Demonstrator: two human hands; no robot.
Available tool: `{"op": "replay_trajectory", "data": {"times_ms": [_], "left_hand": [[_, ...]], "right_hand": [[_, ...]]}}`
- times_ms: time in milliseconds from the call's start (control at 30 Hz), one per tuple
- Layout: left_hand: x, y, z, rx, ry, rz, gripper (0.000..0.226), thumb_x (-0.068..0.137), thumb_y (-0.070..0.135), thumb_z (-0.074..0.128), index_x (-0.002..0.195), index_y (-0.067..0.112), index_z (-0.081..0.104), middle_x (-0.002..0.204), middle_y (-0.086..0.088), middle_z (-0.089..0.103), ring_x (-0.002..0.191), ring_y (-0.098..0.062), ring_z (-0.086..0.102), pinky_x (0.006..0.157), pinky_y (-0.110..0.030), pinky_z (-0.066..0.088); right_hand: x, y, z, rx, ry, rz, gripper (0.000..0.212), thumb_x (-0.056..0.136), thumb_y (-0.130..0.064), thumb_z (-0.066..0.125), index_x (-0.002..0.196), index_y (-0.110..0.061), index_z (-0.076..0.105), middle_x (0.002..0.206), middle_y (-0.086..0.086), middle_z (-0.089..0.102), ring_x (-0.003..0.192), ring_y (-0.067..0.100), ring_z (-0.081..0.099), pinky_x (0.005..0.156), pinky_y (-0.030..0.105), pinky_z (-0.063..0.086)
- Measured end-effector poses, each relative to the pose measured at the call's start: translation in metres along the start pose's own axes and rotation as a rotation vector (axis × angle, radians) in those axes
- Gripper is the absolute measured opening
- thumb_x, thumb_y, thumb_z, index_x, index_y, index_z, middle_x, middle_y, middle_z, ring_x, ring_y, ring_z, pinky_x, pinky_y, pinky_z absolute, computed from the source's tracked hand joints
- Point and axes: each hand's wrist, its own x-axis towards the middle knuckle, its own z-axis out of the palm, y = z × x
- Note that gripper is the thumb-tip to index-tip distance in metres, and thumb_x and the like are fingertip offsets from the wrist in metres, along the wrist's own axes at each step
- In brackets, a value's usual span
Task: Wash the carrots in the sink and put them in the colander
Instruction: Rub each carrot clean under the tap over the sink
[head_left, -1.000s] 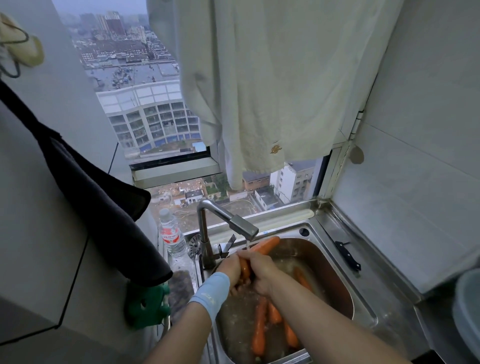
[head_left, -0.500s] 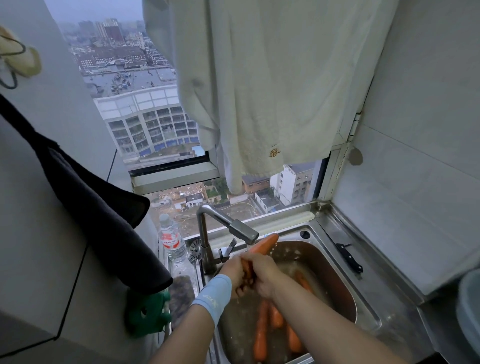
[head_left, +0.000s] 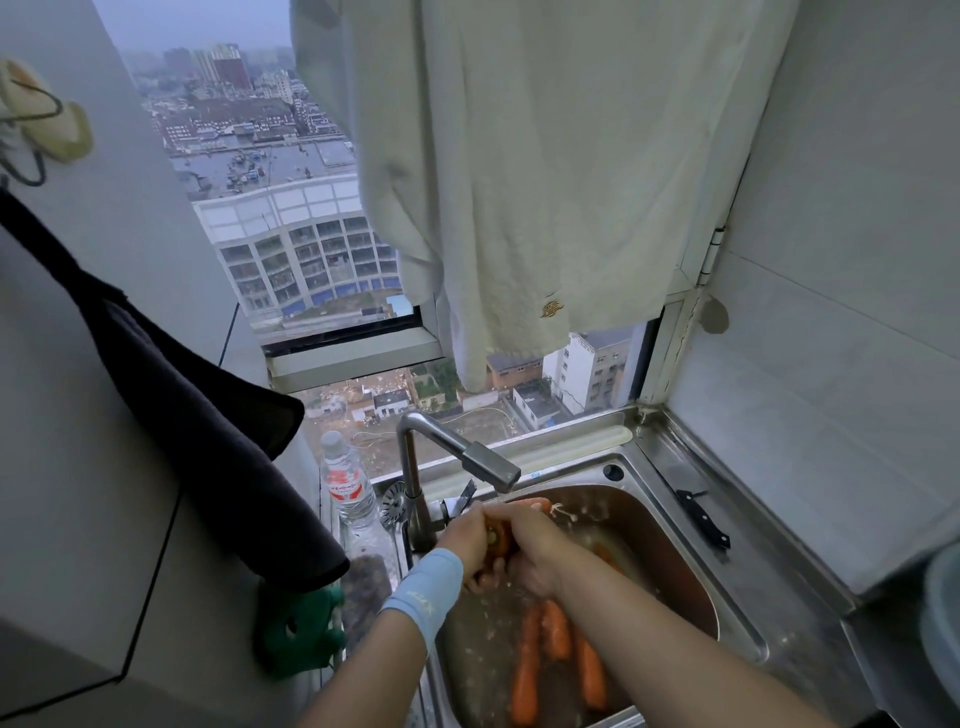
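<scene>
– Cramped corner, this one: a steel sink (head_left: 748, 608) under a high window (head_left: 311, 291) over the city, a pale towel (head_left: 519, 182) hanging above it and a dark cloth (head_left: 182, 395) draped on the left wall.
– And the hands?
– Both are low over the basin. The left hand (head_left: 467, 545), with a blue wristband (head_left: 426, 592), and the right hand (head_left: 537, 540) are wrapped round one carrot (head_left: 500, 538). Its far end pokes out under the tap (head_left: 467, 460), where water seems to run.
– Where are the others?
– Several more carrots (head_left: 556, 649) lie in the water at the bottom of the sink, nearer the person. I can pick out no colander. A round rim (head_left: 943, 597) shows at the right edge, but I cannot tell what it is.
– How would you do this step well?
– Hold one end firm and slide the other palm along the length while turning it, so the stream reaches every side. Wet carrots are probably slippery, so work low over the basin; then a drop only splashes.
– Anything nearby to mind?
– A black-handled knife (head_left: 701, 519) lies on the steel ledge to the right, well apart from the hands. A water bottle (head_left: 347, 488) stands left of the tap, and something green (head_left: 298, 639) sits below the dark cloth.
</scene>
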Motion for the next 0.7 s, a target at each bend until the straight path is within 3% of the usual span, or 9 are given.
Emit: {"op": "replay_trajectory", "data": {"times_ms": [67,133,200,267,367,433,533,600,700], "left_hand": [[-0.003,-0.002,-0.001,-0.025,-0.101,0.009,0.052,0.101,0.055,0.035,0.097,0.011,0.062,0.050,-0.004,0.052,0.045,-0.018,0.042,0.048,-0.023,0.031],[0.000,-0.007,0.000,-0.052,-0.199,0.086,0.042,0.101,0.058,0.040,0.118,0.027,0.061,0.057,-0.003,0.054,0.048,-0.016,0.042,0.048,-0.023,0.031],[0.002,-0.011,0.000,-0.028,-0.251,0.170,0.034,0.098,0.061,0.045,0.128,0.047,0.052,0.061,-0.003,0.055,0.050,-0.015,0.042,0.049,-0.023,0.030],[0.003,-0.011,-0.002,0.023,-0.248,0.246,0.034,0.093,0.063,0.053,0.126,0.051,0.054,0.067,-0.003,0.059,0.056,-0.017,0.048,0.052,-0.025,0.036],[-0.010,-0.004,-0.005,0.087,-0.127,0.335,0.028,0.095,0.060,0.054,0.116,0.044,0.064,0.068,-0.004,0.062,0.053,-0.014,0.053,0.052,-0.020,0.043],[-0.012,0.000,-0.004,0.142,-0.028,0.345,0.034,0.104,0.050,0.041,0.109,0.028,0.066,0.061,-0.002,0.057,0.048,-0.012,0.050,0.045,-0.017,0.040],[-0.012,-0.001,-0.007,0.223,0.016,0.371,0.038,0.106,0.043,0.039,0.109,0.019,0.069,0.085,-0.005,0.066,0.074,-0.016,0.061,0.073,-0.025,0.053],[-0.010,-0.002,-0.011,0.319,0.052,0.414,0.032,0.103,0.041,0.049,0.124,0.026,0.068,0.113,-0.003,0.068,0.103,-0.019,0.061,0.100,-0.032,0.045],[-0.013,0.000,-0.015,0.226,-0.042,0.448,0.025,0.102,0.030,0.056,0.124,0.030,0.066,0.122,0.000,0.063,0.111,-0.018,0.057,0.101,-0.030,0.044]], "right_hand": [[0.006,-0.001,0.003,0.027,0.025,-0.037,0.027,0.102,-0.026,0.054,0.125,-0.014,0.048,0.087,0.018,0.074,0.068,0.029,0.073,0.042,0.027,0.049],[0.012,-0.006,0.001,-0.005,0.061,-0.023,0.028,0.104,-0.032,0.046,0.116,-0.008,0.057,0.102,0.022,0.072,0.090,0.035,0.073,0.056,0.035,0.058],[0.014,-0.011,-0.008,0.002,0.061,0.006,0.039,0.105,-0.035,0.042,0.101,-0.008,0.070,0.100,0.022,0.072,0.090,0.036,0.071,0.062,0.037,0.059],[0.015,-0.012,-0.016,0.023,0.012,0.028,0.039,0.106,-0.035,0.044,0.101,-0.009,0.073,0.097,0.022,0.071,0.078,0.035,0.069,0.051,0.033,0.055],[0.012,-0.010,-0.019,0.091,-0.077,0.060,0.043,0.109,-0.037,0.041,0.112,-0.005,0.070,0.092,0.023,0.072,0.068,0.034,0.068,0.049,0.035,0.056],[0.009,-0.008,-0.019,0.116,-0.168,0.075,0.039,0.107,-0.032,0.042,0.112,-0.002,0.067,0.083,0.022,0.070,0.061,0.030,0.066,0.061,0.040,0.059],[0.004,-0.007,-0.024,0.138,-0.238,0.054,0.027,0.100,-0.018,0.050,0.114,0.000,0.064,0.090,0.022,0.066,0.073,0.030,0.065,0.081,0.044,0.056],[0.001,-0.009,-0.029,0.125,-0.227,0.036,0.021,0.095,-0.010,0.052,0.111,-0.002,0.063,0.090,0.019,0.064,0.076,0.027,0.063,0.068,0.035,0.057],[-0.003,-0.011,-0.030,-0.026,-0.184,0.006,0.014,0.096,-0.015,0.057,0.105,-0.007,0.063,0.071,0.014,0.067,0.060,0.024,0.060,0.045,0.024,0.049]]}}
